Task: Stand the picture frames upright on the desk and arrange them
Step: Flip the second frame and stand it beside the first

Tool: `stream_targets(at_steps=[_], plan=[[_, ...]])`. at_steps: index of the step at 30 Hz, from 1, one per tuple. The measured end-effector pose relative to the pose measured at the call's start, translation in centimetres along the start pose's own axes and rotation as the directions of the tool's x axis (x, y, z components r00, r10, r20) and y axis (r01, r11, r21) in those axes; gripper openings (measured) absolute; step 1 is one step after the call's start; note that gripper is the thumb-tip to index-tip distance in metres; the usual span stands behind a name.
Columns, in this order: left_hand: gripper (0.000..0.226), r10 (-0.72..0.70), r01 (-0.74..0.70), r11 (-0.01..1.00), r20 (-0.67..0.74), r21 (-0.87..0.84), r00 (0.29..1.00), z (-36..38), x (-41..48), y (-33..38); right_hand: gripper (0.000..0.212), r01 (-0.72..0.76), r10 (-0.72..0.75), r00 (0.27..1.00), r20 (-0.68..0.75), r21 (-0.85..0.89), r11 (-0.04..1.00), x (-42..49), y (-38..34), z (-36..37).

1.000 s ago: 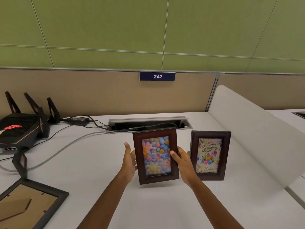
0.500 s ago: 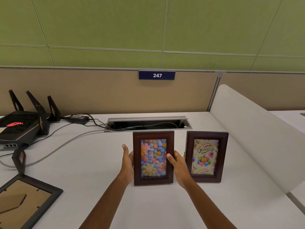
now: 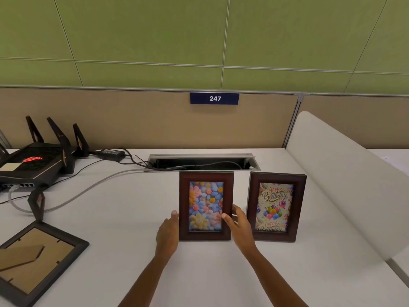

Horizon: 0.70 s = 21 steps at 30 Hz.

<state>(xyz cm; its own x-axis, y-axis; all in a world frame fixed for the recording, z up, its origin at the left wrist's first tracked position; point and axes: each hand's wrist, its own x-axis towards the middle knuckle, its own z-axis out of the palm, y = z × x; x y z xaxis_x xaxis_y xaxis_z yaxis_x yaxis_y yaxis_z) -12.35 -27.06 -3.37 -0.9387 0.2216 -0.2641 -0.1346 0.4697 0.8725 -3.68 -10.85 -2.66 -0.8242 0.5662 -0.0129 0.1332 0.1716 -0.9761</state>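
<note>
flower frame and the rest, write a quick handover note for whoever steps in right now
Left hand: open, flat beside the flower frame at its left edge; contact unclear.
Right hand: open, thumb on the frame's right border, no firm grip.
Flower frame stands upright mid-desk, left of the upright birthday frame, a gap between them.
Done: two frames standing.
Left: the black frame lies face down at the desk's near left corner; stand it and line it up.

- The flower frame (image 3: 206, 206) stands upright on the desk (image 3: 124, 218), with the birthday frame (image 3: 276, 206) upright just beside it on the right
- The cable tray (image 3: 202, 161) lies behind both
- A third frame (image 3: 36, 261) lies face down at front left — the router (image 3: 33, 162) sits behind it
</note>
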Motion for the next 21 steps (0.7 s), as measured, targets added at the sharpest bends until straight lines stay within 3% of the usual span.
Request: stream_targets(at_steps=[2, 4, 6, 8, 9, 13, 21], plan=[[0.049, 0.162, -0.149, 0.948, -0.024, 0.283, 0.986, -0.6, -0.8, -2.2, 0.050, 0.038, -0.039, 0.999, -0.017, -0.064, 0.997, -1.2, 0.9, 0.0], [0.066, 0.293, -0.268, 0.789, 0.045, 0.553, 0.955, -1.0, -1.9, -4.2, 0.055, 0.050, -0.050, 0.999, -0.002, -0.121, 0.991, -2.4, 1.8, 0.2], [0.103, 0.383, -0.338, 0.692, 0.072, 0.637, 0.921, -1.5, -2.3, -5.3, 0.058, 0.050, -0.047, 0.999, 0.018, -0.194, 0.980, -3.3, 2.7, 0.5], [0.114, 0.447, -0.374, 0.678, 0.049, 0.633, 0.893, -1.8, -2.3, -5.7, 0.059, 0.062, -0.056, 0.998, 0.028, -0.310, 0.949, -3.9, 3.4, 1.0], [0.108, 0.459, -0.380, 0.670, 0.046, 0.638, 0.887, -1.8, -2.4, -5.5, 0.059, 0.067, -0.061, 0.998, 0.031, -0.364, 0.929, -4.1, 3.7, 1.2], [0.050, 0.406, -0.339, 0.641, 0.071, 0.689, 0.911, -1.7, -2.0, -5.9, 0.062, 0.053, -0.043, 0.999, 0.030, -0.506, 0.861, -4.4, 4.2, 1.7], [0.047, 0.435, -0.378, 0.630, 0.095, 0.679, 0.896, -2.2, -1.8, -6.5, 0.061, 0.028, -0.057, 0.998, -0.029, -0.602, 0.798, -4.8, 4.6, 2.1]])
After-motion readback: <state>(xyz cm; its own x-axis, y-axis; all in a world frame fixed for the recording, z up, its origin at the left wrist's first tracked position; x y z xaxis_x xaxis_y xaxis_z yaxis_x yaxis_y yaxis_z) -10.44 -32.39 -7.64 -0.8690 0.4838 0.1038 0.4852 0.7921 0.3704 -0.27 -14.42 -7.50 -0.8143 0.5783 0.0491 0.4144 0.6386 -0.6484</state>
